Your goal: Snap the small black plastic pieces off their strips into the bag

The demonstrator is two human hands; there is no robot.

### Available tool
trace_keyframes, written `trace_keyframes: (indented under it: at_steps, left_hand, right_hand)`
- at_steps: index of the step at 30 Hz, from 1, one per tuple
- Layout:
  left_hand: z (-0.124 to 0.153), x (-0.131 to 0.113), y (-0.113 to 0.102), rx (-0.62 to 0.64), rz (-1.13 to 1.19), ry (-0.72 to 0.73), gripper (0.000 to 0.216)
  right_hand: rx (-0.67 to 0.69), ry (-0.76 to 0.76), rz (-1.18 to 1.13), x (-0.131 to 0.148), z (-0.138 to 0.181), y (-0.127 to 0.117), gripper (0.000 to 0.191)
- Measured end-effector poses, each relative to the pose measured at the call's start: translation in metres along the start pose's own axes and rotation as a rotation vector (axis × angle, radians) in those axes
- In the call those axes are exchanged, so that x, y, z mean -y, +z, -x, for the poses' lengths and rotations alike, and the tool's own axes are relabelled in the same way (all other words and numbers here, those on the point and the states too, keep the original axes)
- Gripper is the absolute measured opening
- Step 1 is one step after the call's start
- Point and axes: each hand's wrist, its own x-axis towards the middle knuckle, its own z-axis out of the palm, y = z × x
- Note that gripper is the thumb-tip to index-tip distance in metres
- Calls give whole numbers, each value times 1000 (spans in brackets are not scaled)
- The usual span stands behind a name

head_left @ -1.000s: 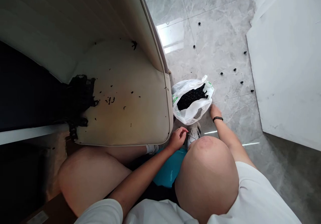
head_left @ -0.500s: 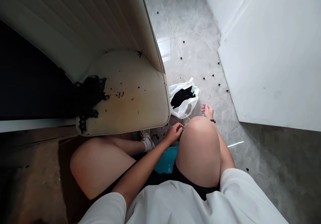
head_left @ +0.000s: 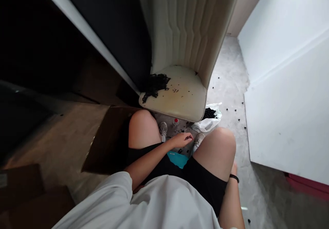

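My left hand (head_left: 183,139) hovers between my knees with its fingers pinched together; something small and dark shows at the fingertips, too small to name. It is above a patch of floor strewn with black bits (head_left: 180,130). My right hand (head_left: 233,168) hangs behind my right knee, fingers hidden, with a black band (head_left: 234,178) on the wrist. A white plastic bag (head_left: 209,123) holding black beads (head_left: 209,113) lies on the floor just past my right knee. A cream chair seat (head_left: 183,100) in front carries a black tangled clump (head_left: 155,84) and scattered black specks.
I sit on a blue stool (head_left: 177,159). A small red-capped object (head_left: 176,121) stands under the chair edge. Loose black beads (head_left: 238,111) dot the grey floor. A white panel (head_left: 285,119) stands on the right, an open cardboard box (head_left: 108,136) on the left.
The view has risen and pulled back. My right hand has drawn back from beside the bag to behind my right knee. My left hand stays pinched between my knees.
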Motion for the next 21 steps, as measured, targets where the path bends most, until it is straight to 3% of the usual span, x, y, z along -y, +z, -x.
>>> trace_keyframes:
  at_steps: [3, 5, 7, 8, 10, 13, 16, 21]
  left_hand:
    - [33, 5, -17, -89, 17, 9, 20]
    - [52, 8, -28, -157, 33, 48, 20]
    - [67, 10, -41, -292, 81, 113, 21]
    - [73, 11, -48, -402, 118, 140, 21]
    - [78, 11, -66, -678, 205, 146, 20]
    - [70, 12, -99, -1101, 342, 55, 14]
    - [40, 10, -137, -1434, 456, -29, 15]
    - [-29, 5, -188, -1712, 563, -162, 34]
  right_hand:
    - [-259, 65, -106, 7, -10, -21, 66]
    - [-411, 67, -181, 26, -24, -36, 61]
    - [-505, 28, -284, 59, -40, -46, 45]
    - [-509, -10, -338, 81, -47, -46, 40]
    - [-357, -138, -385, 130, -62, -35, 37]
    - [-27, -401, -309, 203, -88, 10, 42]
    - [190, -575, -345, 264, -124, 73, 55]
    - [147, -629, -369, 355, -204, 165, 81]
